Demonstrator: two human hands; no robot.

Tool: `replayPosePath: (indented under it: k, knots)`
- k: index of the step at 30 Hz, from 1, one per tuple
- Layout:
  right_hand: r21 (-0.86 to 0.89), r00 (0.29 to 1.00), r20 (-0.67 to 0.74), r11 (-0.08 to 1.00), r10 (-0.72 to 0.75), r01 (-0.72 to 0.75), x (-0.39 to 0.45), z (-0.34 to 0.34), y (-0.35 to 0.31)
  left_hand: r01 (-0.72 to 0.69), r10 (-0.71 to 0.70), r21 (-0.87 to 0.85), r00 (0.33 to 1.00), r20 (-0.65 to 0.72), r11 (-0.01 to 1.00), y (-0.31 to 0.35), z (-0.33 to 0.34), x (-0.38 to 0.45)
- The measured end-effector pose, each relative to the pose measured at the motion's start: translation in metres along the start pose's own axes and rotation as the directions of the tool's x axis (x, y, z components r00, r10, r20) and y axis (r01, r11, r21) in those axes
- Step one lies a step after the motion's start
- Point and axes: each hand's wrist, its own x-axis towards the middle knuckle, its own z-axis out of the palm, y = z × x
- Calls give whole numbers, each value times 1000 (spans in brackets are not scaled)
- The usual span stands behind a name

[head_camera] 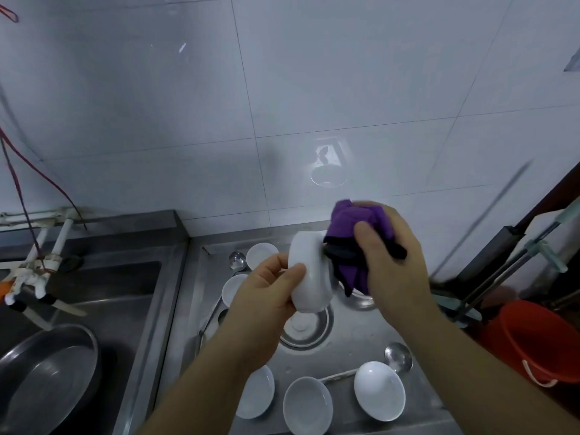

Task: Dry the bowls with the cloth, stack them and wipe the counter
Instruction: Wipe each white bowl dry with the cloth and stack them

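Observation:
My left hand [266, 287] grips a white bowl [309, 271] tipped on its side above the steel counter [361, 350]. My right hand [389, 255] holds a bunched purple cloth [354, 227] pressed into the bowl's open side. Three white bowls sit open side up near the front edge, at the left [255, 392], the middle [307, 405] and the right [379, 390]. Two more white bowls, one [262, 254] behind the other [233, 288], stand behind my left hand.
A steel plate [309, 328] lies under the held bowl. Ladles lie at the right front [398, 356] and at the back [237, 260]. A sink with a metal basin [47, 372] and taps [37, 268] is at the left. A red bucket [533, 340] stands at the right.

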Motion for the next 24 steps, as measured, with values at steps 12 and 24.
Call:
replayPosePath:
  k: [12, 24]
  knots:
    - [-313, 832, 553, 913, -49, 262, 18, 8, -23, -33, 21, 39, 965, 262, 999, 4, -18, -14]
    - [288, 887, 97, 840, 451, -459, 28, 10, 10, -88, 139, -233, 967, 213, 968, 18, -24, -19]
